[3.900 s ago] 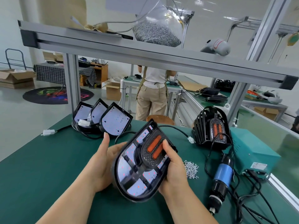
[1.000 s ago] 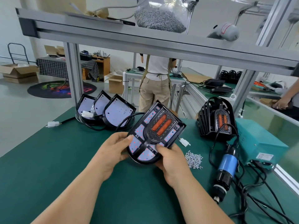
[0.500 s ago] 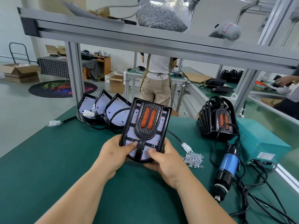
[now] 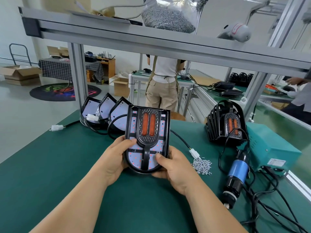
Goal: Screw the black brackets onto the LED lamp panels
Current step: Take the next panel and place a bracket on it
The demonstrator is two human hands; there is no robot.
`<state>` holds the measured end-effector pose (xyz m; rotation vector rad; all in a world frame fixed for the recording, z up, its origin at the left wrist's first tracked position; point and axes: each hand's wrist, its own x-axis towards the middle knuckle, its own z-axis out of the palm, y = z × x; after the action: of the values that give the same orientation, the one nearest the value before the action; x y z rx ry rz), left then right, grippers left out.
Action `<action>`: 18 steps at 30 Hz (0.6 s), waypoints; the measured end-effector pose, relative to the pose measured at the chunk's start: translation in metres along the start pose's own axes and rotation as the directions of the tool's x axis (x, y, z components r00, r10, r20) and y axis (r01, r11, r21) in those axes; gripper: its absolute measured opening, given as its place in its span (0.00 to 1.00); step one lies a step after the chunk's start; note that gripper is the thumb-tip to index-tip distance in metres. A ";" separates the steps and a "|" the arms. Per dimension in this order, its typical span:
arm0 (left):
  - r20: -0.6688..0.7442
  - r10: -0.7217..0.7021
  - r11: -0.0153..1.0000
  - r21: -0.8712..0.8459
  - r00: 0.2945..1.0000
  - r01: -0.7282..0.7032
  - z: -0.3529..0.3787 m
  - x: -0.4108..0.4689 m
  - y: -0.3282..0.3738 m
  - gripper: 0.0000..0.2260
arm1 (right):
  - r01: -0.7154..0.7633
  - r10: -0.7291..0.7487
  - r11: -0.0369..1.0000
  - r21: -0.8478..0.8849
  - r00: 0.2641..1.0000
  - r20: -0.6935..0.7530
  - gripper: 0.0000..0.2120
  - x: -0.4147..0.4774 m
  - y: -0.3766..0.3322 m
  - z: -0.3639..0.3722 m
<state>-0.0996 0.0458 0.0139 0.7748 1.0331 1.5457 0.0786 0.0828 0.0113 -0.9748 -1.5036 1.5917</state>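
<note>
Both hands hold one LED lamp panel [image 4: 138, 156] upright above the green table, its rounded end toward me. A black bracket [image 4: 148, 130] with two orange strips lies over the panel's face. My left hand [image 4: 116, 155] grips the left edge, thumb on the panel face. At the lower right corner my right hand [image 4: 173, 163] grips the edge, thumb pressing on the face. A black cable with a white plug [image 4: 194, 153] trails from the panel to the right. A small heap of silver screws [image 4: 202, 165] lies just right of my right hand.
Three bare LED panels [image 4: 107, 110] lean in a row at the back left with their cables. A stack of bracketed lamps [image 4: 226, 121] stands at the back right. An electric screwdriver [image 4: 237, 174] lies beside a teal power box [image 4: 272, 145]. Metal frame rail overhead.
I have turned the panel from a slanted pose to upright, square to me, and lifted it slightly. Both hands have kept hold of its lower end.
</note>
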 end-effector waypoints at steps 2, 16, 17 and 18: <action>-0.001 0.016 0.998 -0.060 1.000 -0.016 0.000 -0.001 0.000 0.20 | -0.025 0.025 1.000 -0.015 0.999 0.042 0.07 -0.001 0.001 0.000; 0.128 0.138 0.987 0.059 0.982 -0.146 0.019 -0.003 -0.007 0.17 | 0.156 -0.174 0.984 -0.080 0.927 -0.333 0.14 0.002 -0.007 0.009; 0.127 0.139 0.987 0.064 0.982 -0.147 0.019 -0.004 -0.007 0.17 | 0.150 -0.164 0.986 -0.069 0.928 -0.335 0.14 0.002 -0.008 0.010; 0.125 0.133 0.988 0.065 0.983 -0.142 0.020 -0.004 -0.006 0.17 | 0.143 -0.155 0.988 -0.061 0.930 -0.334 0.15 0.001 -0.008 0.010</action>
<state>-0.0786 0.0464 0.0166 0.9971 0.9687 1.5635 0.0692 0.0798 0.0195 -1.0651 -1.3345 1.2217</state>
